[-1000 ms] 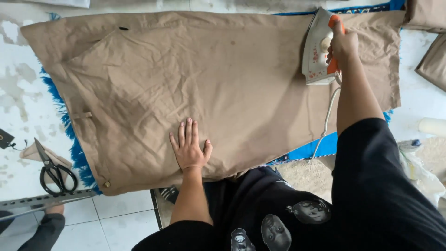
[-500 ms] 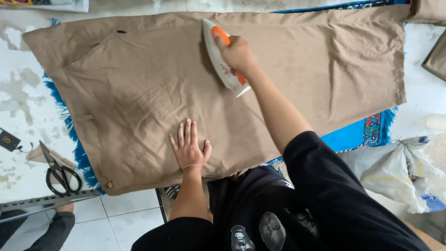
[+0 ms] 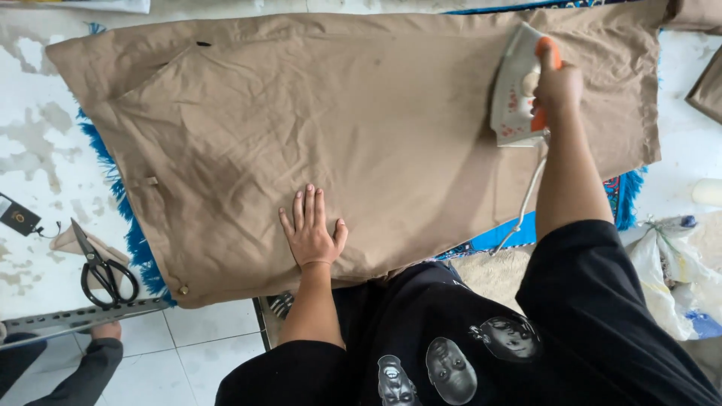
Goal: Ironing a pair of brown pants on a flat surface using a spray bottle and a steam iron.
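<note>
Right hand (image 3: 555, 89) closed around the iron (image 3: 517, 86) handle (orange) near the tan fabric's (image 3: 361, 128) right edge; left hand (image 3: 311, 231) open, pressed flat near its front edge.

1. A white table (image 3: 37, 150) with worn, patchy paint fills the left side.
2. A blue fringed mat (image 3: 139, 244) lies on the table.
3. Pale square floor tiles (image 3: 203, 331) with dark grout show below the table's edge.
4. A metal perforated rail (image 3: 83, 316) runs along that edge.
5. Even daylight, soft shadows.
</note>
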